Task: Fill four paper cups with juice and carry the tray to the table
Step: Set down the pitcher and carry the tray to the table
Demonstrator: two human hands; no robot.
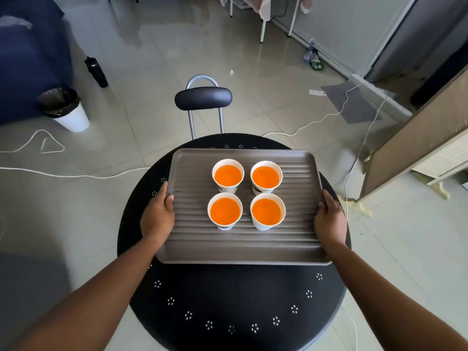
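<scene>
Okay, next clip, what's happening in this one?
A person is holding a grey ridged tray by its two short sides, left hand on one edge and right hand on the other. Four paper cups stand on it in a square, all filled with orange juice. The tray is over a round black table with a chair beyond it. Whether the tray already rests on the tabletop or is just above it cannot be told from this view.
</scene>
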